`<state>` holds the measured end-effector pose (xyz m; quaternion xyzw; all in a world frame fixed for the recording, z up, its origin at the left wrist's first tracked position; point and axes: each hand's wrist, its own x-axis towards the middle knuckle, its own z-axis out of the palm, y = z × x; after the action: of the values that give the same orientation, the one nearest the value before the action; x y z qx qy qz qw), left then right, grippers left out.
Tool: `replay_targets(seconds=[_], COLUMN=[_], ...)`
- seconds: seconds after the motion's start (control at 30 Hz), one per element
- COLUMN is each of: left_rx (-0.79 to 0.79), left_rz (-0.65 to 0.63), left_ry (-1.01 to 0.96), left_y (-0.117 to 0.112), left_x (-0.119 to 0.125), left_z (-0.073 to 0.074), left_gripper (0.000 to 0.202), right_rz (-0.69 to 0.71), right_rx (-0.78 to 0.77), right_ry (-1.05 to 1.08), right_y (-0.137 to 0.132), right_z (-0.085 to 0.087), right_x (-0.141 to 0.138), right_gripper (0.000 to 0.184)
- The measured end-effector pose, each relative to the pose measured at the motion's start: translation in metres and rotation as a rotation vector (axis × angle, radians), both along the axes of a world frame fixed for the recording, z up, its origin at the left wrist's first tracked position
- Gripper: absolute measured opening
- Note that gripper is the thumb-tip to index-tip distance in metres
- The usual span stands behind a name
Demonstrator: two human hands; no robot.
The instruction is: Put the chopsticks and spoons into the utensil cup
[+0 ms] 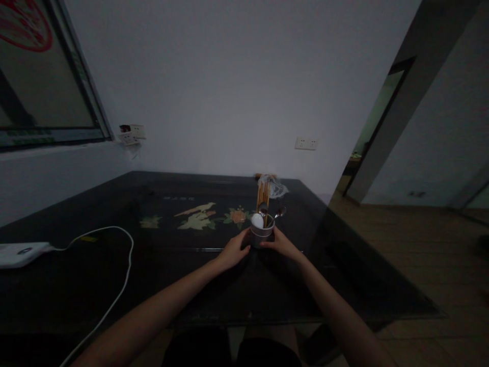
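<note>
A grey cylindrical utensil holder (261, 237) stands upright on the dark table, between my two hands. Wooden chopsticks (263, 193), metal spoons (280, 211) and a round white piece (257, 220), perhaps a spoon's bowl, stick up out of it. My left hand (234, 250) curls round the holder's left side, thumb toward the front. On the other side, my right hand (284, 244) presses against the holder with its thumb across the front. The fingers behind the holder are partly hidden.
A crumpled clear plastic bag (278, 189) lies behind the holder, near the wall. At the left, a white power-bank-like device (23, 255) trails a white cable (129, 260) over the table (183, 290). Wall sockets (306, 143) sit above the table's back edge.
</note>
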<state>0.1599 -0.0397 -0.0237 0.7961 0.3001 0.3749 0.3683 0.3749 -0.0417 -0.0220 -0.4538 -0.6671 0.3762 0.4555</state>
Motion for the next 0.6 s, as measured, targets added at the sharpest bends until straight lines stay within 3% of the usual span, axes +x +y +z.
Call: replay_targets(seconds=[0.4,0.6], left_rx=[0.036,0.039], left_rz=[-0.003,0.031], left_ry=[-0.015,-0.031], left_y=[0.006,0.006], left_x=[0.069,0.087], left_z=[-0.006,-0.013], left_gripper=[0.068,0.067], right_rz=[-0.119,-0.154], right_rx=[0.027,0.020], right_ry=[0.022,0.035], right_y=[-0.012,-0.017], right_z=[0.004,0.006], right_x=[0.053,0.064], right_gripper=[0.073,0.072])
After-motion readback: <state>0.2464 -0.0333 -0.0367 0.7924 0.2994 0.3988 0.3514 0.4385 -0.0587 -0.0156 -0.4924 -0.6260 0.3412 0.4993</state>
